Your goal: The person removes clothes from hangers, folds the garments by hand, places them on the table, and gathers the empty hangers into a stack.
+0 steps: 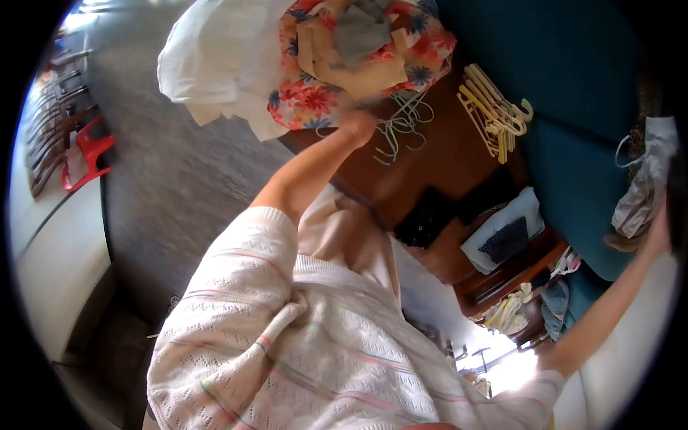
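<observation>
My left hand is at the lower edge of a red-and-blue floral cloth, beside a bunch of pale green hangers. Its fingers are smeared by motion, so their pose is unclear. Beige and grey pieces lie on the floral cloth, and a white cloth spreads to its left. At the far right edge, my right hand is closed against a crumpled grey-white garment, its fingers partly hidden in shadow. A pale hanger hook shows beside that garment.
Cream and yellow hangers lie on the brown wooden surface, by a teal sofa. Nearer are black cloths and a light blue folded item. A red chair stands at the left.
</observation>
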{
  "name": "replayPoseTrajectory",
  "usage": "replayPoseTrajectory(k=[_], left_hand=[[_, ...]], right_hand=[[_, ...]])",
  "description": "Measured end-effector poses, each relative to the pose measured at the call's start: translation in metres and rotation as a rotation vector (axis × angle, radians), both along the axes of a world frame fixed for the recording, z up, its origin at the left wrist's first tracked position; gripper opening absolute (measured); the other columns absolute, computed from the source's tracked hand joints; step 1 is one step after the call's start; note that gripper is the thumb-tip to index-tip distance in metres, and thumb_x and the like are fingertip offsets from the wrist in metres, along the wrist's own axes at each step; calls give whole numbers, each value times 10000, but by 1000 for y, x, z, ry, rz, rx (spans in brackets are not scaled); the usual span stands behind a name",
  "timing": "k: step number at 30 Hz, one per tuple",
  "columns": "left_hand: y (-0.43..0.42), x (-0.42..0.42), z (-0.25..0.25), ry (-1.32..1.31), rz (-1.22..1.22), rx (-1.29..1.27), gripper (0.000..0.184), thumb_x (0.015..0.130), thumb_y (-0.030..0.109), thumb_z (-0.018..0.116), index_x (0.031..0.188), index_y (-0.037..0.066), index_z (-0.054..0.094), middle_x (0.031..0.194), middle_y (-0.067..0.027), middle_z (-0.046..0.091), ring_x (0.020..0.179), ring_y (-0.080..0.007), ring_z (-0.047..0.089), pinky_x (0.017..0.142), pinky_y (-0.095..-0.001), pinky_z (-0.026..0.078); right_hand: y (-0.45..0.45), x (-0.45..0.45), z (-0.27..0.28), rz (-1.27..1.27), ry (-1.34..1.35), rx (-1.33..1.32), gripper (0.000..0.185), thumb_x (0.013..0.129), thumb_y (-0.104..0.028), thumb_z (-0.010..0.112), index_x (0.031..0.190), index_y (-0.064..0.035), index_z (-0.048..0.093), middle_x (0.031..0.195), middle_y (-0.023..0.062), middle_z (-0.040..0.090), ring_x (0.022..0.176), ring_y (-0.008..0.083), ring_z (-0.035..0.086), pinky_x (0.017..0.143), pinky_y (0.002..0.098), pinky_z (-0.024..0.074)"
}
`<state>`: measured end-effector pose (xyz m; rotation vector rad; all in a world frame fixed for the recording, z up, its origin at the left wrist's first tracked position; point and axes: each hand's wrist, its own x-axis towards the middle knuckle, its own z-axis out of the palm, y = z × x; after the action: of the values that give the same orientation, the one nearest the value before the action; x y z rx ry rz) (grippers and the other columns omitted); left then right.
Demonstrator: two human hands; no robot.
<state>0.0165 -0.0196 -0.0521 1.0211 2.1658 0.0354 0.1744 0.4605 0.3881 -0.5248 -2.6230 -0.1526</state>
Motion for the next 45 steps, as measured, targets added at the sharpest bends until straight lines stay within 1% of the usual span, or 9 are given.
replayPoseTrajectory(k=[2, 7, 11, 16, 22, 25, 31, 38, 45], left_hand=[[-2, 1, 2, -10, 25, 56, 166, 761, 120, 488, 839, 54, 618, 885, -151, 614, 893, -353, 585, 758, -424, 480], [-1, -9, 16, -168, -57, 92, 165, 763, 127, 518, 883, 75, 617, 954, -154, 587, 882, -343, 578, 735, -422, 480], [10, -38, 42, 204, -12, 243, 273, 768, 148, 548, 1036, 120, 591, 1081, -152, 528, 973, -342, 534, 759, -427, 461], [55, -62, 36, 409, -128, 442, 352, 783, 136, 553, 1134, 139, 571, 1281, -156, 392, 1188, -332, 366, 921, -463, 354], [103, -79, 87, 432, -438, -92, 328, 772, 160, 576, 1097, 137, 615, 1340, -97, 344, 1272, -295, 222, 950, -494, 296], [89, -89, 56, 491, -411, 207, 321, 691, 164, 631, 1008, 115, 645, 1228, -74, 478, 1183, -270, 375, 927, -477, 321], [72, -125, 193, -114, -385, 193, 294, 634, 129, 613, 915, 43, 617, 787, -45, 628, 701, -202, 594, 720, -361, 466], [56, -106, 294, -1202, 254, 592, 315, 681, 140, 657, 942, -15, 570, 819, -20, 602, 751, -84, 575, 664, -218, 453], [40, -73, 326, -1246, -6, 568, 357, 654, 171, 722, 915, -1, 551, 821, 9, 582, 743, -52, 531, 641, -199, 423]], right_hand=[[-49, 21, -15, -120, -2, -323, 350, 901, -223, 531, 1200, -40, 525, 1164, 96, 566, 1073, 169, 525, 930, 283, 394], [-231, 25, -129, -247, -102, -1262, 141, 878, -71, 549, 1004, -48, 607, 935, 29, 618, 839, 100, 580, 773, 226, 466], [-312, 76, -208, -315, -164, -1705, 139, 866, -40, 547, 992, -12, 599, 889, 39, 622, 767, 97, 589, 708, 222, 485], [-365, 96, -234, -428, -303, -1890, 177, 864, -60, 565, 1021, 21, 580, 881, 73, 631, 763, 113, 604, 694, 233, 494], [-373, 91, -233, -466, -314, -1847, 202, 868, -108, 564, 1048, -16, 575, 907, 49, 633, 758, 99, 603, 651, 211, 456], [-371, 95, -234, -477, -332, -1821, 217, 870, -140, 562, 1053, -25, 575, 910, 43, 637, 755, 94, 605, 634, 206, 446], [-381, 80, -229, -499, -326, -1878, 245, 880, -187, 564, 1047, -8, 580, 904, 58, 643, 751, 114, 612, 660, 217, 471], [-388, 15, -253, -397, 110, -2643, 461, 917, -410, 441, 1262, -104, 428, 1114, 82, 583, 975, 196, 583, 768, 331, 478], [-380, -16, -217, -58, 806, -2893, 355, 916, -242, 456, 1201, -31, 474, 1123, 87, 572, 1005, 212, 573, 886, 379, 466]])
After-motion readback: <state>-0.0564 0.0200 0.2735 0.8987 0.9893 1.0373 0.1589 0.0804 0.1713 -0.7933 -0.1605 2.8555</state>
